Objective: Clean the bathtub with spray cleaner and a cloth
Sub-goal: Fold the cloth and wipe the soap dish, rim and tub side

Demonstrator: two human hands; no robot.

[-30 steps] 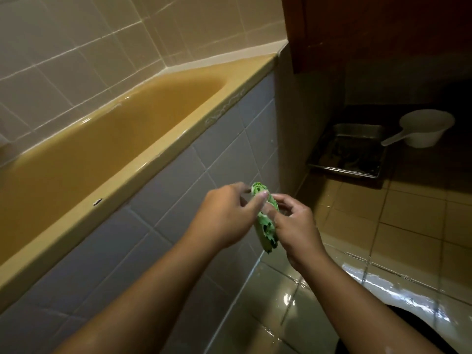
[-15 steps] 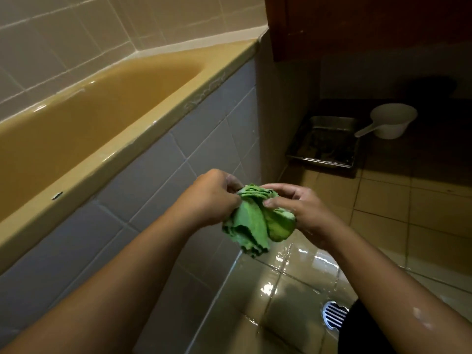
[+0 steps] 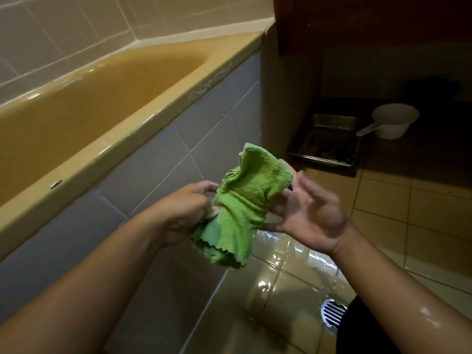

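Green cloth: soft, floppy, prob. damp; left hand pinches its left edge, right hand lies spread beneath; best gripped bunched.

The cloth in the grip is bright green and plain. Left of the grip, the bathtub is mustard yellow; the panel tiles beneath its rim are grey-blue with pale grout. Below the grip the floor tiles are tan with dark lines, the drain grate silver. Beyond it to the right, the dipper is white.
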